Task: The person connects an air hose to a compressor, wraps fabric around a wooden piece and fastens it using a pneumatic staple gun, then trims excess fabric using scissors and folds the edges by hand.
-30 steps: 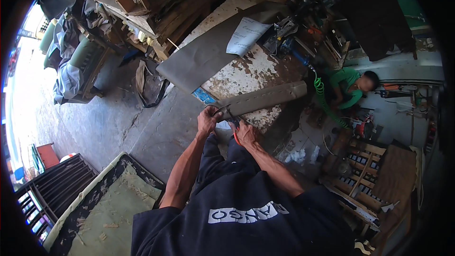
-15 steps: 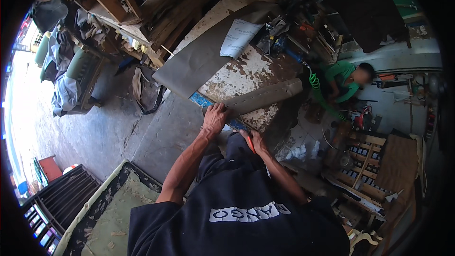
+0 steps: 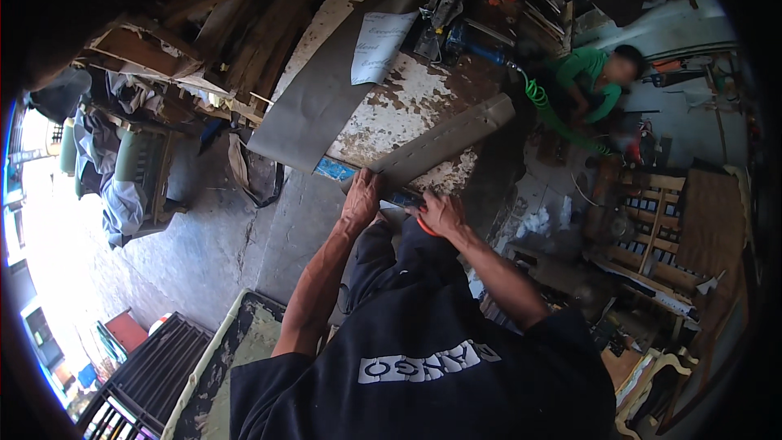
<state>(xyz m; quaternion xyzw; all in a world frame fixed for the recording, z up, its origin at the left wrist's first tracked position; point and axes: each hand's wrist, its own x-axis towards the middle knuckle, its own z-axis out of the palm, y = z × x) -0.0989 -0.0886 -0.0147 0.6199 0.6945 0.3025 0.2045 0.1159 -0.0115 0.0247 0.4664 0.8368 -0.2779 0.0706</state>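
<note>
My left hand (image 3: 362,198) is closed on the near end of a folded strip of brown leatherette (image 3: 444,143), which has a line of stitch marks along it. The strip lies slantwise across the worn white table top (image 3: 407,118). Close by at the table's near edge, my right hand (image 3: 441,214) is closed around orange-red-handled scissors (image 3: 428,229); their blades are mostly hidden. A wider flat piece of brown leatherette (image 3: 301,118) covers the table's left side, with a printed white sheet (image 3: 376,47) on it.
A blue air tool (image 3: 481,47) with a coiled green hose (image 3: 535,91) lies at the table's far right. Beyond it a person in green (image 3: 590,81) crouches. Wood scraps (image 3: 147,45) are piled far left, and a dark slatted frame (image 3: 155,375) stands near left.
My view has shifted, so the table sits higher and further left. My right hand has turned over the scissors and come further onto the table edge. The left hand keeps its hold.
</note>
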